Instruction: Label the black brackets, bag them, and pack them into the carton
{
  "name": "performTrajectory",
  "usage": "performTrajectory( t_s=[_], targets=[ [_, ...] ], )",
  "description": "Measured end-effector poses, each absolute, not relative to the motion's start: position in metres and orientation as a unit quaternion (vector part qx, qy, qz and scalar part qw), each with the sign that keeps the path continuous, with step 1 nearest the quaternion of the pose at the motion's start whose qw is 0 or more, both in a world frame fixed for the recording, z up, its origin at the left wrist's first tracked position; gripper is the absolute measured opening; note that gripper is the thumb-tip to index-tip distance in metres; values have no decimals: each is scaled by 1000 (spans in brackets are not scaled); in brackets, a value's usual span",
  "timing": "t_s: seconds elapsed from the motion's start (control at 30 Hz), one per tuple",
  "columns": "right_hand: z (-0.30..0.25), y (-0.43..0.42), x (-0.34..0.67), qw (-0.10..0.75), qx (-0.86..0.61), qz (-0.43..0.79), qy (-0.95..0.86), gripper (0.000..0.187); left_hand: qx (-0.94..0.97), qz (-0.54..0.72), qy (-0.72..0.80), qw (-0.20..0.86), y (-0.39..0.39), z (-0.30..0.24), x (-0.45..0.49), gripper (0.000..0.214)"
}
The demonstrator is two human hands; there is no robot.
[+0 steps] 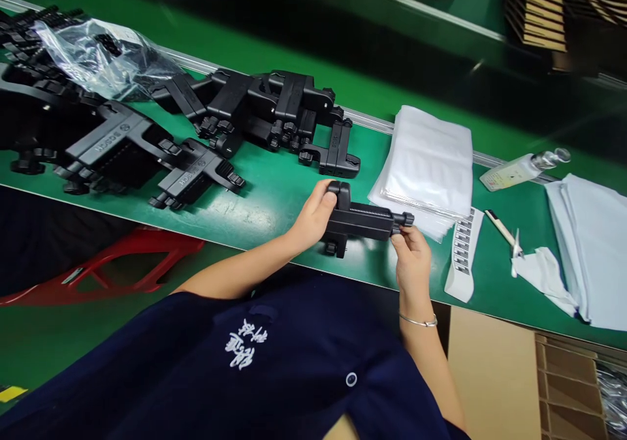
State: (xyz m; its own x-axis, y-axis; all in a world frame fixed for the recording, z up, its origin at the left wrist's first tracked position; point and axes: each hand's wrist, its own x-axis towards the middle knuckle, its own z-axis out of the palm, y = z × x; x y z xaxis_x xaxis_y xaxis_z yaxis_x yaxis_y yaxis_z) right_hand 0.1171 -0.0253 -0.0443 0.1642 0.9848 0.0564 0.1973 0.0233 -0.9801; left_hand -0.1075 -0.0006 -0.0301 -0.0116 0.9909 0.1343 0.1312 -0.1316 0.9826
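Between my hands, just above the front edge of the green table [274,211], is a black plastic clamp bracket [362,221] with a ribbed bar and knobs. My left hand [313,215] is wrapped round its left end, thumb on the upper arm. At the other end, the fingers of my right hand [411,251] pinch near the small knobs. Several similar black brackets [235,100] lie beyond my left hand. Nearer the left, another bracket [189,172] with raised lettering rests on the table. A stack of clear plastic bags [426,159] lies just beyond my right hand.
Right of the bags are a label strip [463,251], a white-and-black pen-like tool [499,228], a crumpled white cloth [543,273], a spray bottle [519,169] and pale folded sheets [597,251]. A plastic bag [108,58] lies back left. A red stool [117,264] and cardboard box [494,368] stand below.
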Motion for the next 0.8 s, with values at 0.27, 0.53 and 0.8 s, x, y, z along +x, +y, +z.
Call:
performTrajectory(
  t_s=[0.27, 0.53, 0.8],
  targets=[
    [-46, -26, 116, 496, -565, 409, -517, 34, 592, 509, 463, 419, 2, -27, -104, 57],
    [-44, -24, 114, 493, -599, 383, -502, 41, 609, 523, 440, 403, 0, -29, -101, 63],
    [-37, -28, 116, 515, -569, 368, -524, 35, 566, 547, 453, 419, -3, -37, -103, 56]
  ],
)
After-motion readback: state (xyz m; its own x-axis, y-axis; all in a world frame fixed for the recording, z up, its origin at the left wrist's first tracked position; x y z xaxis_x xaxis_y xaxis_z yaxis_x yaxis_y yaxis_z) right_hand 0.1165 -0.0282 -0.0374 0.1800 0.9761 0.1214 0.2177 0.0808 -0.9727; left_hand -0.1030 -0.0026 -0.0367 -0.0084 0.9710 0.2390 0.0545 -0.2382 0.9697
